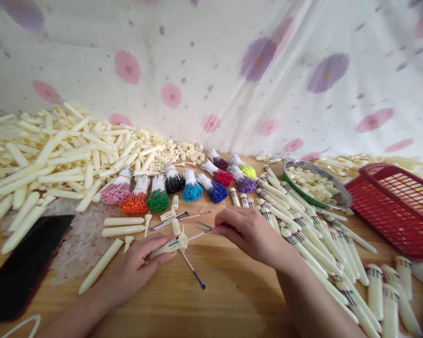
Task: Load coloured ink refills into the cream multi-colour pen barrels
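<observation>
My left hand (146, 258) is closed around a cream multicolour pen body (169, 246), its slotted end facing right with some coloured tabs in the slots. A thin white pen refill (198, 234) runs from that end to my right hand (246, 230), whose fingers pinch its dark tip. Thin metal points (204, 225), perhaps tweezers, stick out from the same fingers. Below the pen lies a refill with a blue tip (193, 271). Just beyond are a few loose refills (179, 218) and a slotted cream cap (168, 215).
Bundles of coloured refills (158, 192) stand in rows behind my hands. Cream barrels (63, 150) are heaped at left, near a black phone (24, 263). At right are assembled pens (313, 234), a metal bowl (343, 199) of small parts and a red basket (395, 211).
</observation>
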A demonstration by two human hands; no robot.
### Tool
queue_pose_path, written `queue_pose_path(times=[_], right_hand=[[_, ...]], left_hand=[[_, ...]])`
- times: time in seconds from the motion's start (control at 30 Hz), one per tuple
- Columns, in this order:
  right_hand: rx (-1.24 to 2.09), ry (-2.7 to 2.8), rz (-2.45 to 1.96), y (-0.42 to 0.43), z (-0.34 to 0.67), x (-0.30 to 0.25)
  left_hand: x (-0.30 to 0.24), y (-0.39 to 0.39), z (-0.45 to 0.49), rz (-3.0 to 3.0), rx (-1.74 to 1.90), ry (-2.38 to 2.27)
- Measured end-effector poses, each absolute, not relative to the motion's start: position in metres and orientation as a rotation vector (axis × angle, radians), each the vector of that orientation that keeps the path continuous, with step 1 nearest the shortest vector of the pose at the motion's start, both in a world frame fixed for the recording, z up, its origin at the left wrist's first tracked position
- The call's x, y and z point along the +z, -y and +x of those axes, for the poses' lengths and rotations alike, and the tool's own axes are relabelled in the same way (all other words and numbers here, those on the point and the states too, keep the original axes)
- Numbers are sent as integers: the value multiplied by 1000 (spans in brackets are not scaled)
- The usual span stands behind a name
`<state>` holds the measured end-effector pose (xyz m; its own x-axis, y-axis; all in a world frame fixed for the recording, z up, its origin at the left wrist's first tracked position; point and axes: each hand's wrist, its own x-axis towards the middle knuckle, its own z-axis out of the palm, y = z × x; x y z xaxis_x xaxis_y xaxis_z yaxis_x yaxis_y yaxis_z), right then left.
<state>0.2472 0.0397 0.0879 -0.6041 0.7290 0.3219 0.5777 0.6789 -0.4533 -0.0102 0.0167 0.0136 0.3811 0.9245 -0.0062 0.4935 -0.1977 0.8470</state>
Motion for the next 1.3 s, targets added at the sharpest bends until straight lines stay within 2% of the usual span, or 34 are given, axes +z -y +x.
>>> queue_pose_path(times=[0.5, 1.3], right_hand=[[440, 2424, -1016, -42, 245, 83], [268, 2497, -941, -34, 242, 92]], left_hand=[[14, -18, -10, 1911, 614, -1190], [25, -19, -9, 1718, 615, -1132]])
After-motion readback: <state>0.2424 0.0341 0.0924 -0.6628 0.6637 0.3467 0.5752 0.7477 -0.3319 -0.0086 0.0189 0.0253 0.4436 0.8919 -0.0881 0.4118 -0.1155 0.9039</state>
